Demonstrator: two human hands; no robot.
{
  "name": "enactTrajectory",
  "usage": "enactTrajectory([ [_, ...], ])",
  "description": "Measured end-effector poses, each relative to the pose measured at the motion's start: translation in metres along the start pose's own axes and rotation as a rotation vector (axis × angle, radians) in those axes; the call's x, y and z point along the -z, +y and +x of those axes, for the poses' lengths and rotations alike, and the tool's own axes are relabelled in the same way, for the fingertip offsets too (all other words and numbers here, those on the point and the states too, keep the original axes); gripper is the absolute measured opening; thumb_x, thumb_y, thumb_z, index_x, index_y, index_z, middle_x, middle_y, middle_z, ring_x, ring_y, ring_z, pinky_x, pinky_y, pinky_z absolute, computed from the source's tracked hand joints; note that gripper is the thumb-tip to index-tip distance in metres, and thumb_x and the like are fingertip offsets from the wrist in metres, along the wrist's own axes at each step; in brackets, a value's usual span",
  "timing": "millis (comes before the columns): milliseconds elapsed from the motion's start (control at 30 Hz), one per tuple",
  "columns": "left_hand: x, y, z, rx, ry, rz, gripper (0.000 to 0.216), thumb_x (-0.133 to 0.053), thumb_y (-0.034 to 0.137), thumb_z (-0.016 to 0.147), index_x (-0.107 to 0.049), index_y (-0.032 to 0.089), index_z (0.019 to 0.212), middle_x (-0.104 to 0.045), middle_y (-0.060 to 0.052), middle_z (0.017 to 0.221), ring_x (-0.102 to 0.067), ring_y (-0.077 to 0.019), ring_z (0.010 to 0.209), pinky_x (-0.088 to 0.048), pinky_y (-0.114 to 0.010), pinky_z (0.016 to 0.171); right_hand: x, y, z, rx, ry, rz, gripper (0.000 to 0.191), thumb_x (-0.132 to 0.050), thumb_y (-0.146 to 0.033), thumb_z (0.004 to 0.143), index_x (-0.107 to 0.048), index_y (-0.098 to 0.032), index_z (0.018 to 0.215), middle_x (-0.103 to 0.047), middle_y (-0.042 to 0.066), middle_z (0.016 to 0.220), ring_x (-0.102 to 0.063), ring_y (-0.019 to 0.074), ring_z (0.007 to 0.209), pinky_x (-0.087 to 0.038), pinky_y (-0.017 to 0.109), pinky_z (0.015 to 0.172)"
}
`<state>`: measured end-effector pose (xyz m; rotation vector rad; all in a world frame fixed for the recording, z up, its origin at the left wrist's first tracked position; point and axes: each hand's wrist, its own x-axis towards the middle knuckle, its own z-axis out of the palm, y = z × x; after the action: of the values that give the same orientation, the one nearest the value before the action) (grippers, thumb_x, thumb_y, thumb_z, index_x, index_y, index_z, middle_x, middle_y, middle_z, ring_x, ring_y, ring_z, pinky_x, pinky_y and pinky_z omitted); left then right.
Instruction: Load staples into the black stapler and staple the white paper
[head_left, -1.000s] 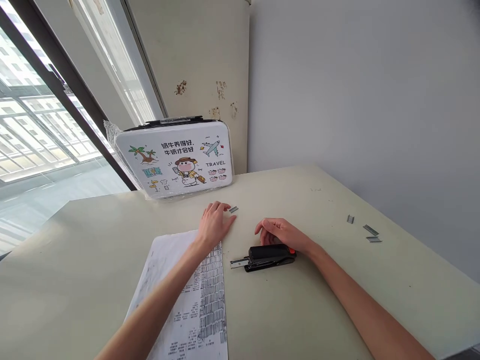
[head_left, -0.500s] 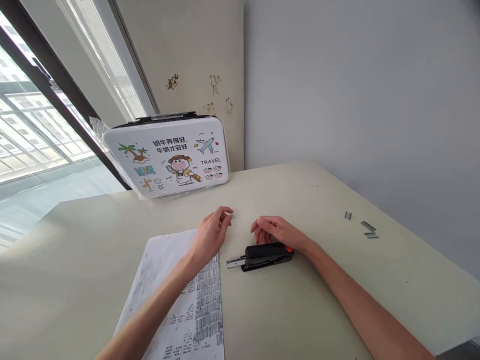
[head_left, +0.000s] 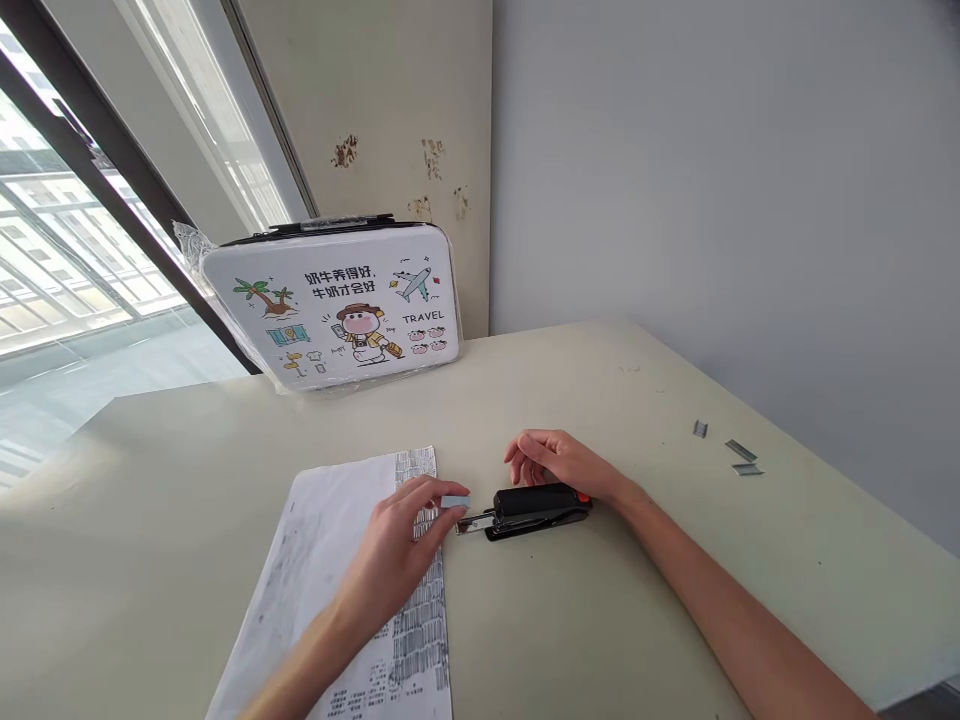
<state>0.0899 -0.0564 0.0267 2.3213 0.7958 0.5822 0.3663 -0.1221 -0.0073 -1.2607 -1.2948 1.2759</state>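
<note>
My left hand (head_left: 401,540) pinches a small strip of staples (head_left: 454,501) between thumb and fingers, right at the metal front end of a black stapler (head_left: 529,510) with a red tab. The stapler lies on the pale green table (head_left: 585,620). Behind its rear part my right hand (head_left: 559,463) rests, with its fingers curled loosely and the wrist touching the red end. My left wrist lies over a printed sheet of paper (head_left: 337,600).
A white tin case (head_left: 330,305) with cartoon travel pictures stands upright at the table's far edge, by the window. Three loose staple strips (head_left: 731,450) lie at the right, near the grey wall.
My left hand picked the staple strip up from the table near the case and brought it back and down to the stapler's front. My right hand stayed by the stapler.
</note>
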Motion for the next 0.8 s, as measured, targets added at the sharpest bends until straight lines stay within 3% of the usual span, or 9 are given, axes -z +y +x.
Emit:
enactTrajectory([
  [133, -0.011, 0.0, -0.005, -0.071, -0.028, -0.005, 0.022, -0.056, 0.043, 0.104, -0.072, 0.03, 0.111, -0.071, -0.004, 0.113, -0.068, -0.0234, 0.101, -0.058, -0.036, 0.088, 0.0, 0.0, 0.0, -0.002, -0.002, -0.005, 0.057, -0.05, -0.072, 0.098, -0.069, -0.019, 0.098, -0.072, 0.006, 0.086, -0.06, 0.0142, 0.068, -0.048, 0.03, 0.066],
  [433, -0.019, 0.004, -0.007, -0.067, -0.046, 0.031, 0.021, -0.056, 0.041, 0.104, -0.072, 0.029, 0.11, -0.072, -0.004, 0.107, -0.068, -0.0227, 0.092, -0.058, -0.036, 0.079, -0.001, -0.002, -0.002, -0.016, 0.001, -0.01, 0.056, -0.051, -0.071, 0.098, -0.069, -0.019, 0.099, -0.071, 0.005, 0.087, -0.06, 0.0139, 0.068, -0.048, 0.029, 0.066],
  [633, -0.023, 0.002, -0.01, -0.117, -0.022, 0.053, 0.021, -0.055, 0.039, 0.105, -0.071, 0.028, 0.112, -0.072, -0.005, 0.108, -0.067, -0.0235, 0.096, -0.058, -0.039, 0.084, -0.001, -0.003, -0.001, -0.014, 0.006, -0.02, 0.056, -0.051, -0.072, 0.098, -0.069, -0.019, 0.098, -0.072, 0.005, 0.087, -0.06, 0.0144, 0.069, -0.047, 0.029, 0.065],
  [800, -0.01, -0.01, -0.008, -0.18, -0.044, 0.102, 0.022, -0.062, 0.042, 0.103, -0.073, 0.027, 0.114, -0.073, -0.006, 0.11, -0.067, -0.0243, 0.101, -0.057, -0.04, 0.088, 0.0, -0.003, -0.001, -0.001, 0.009, 0.001, 0.055, -0.051, -0.071, 0.098, -0.071, -0.02, 0.098, -0.072, 0.006, 0.088, -0.062, 0.0159, 0.072, -0.05, 0.031, 0.068],
])
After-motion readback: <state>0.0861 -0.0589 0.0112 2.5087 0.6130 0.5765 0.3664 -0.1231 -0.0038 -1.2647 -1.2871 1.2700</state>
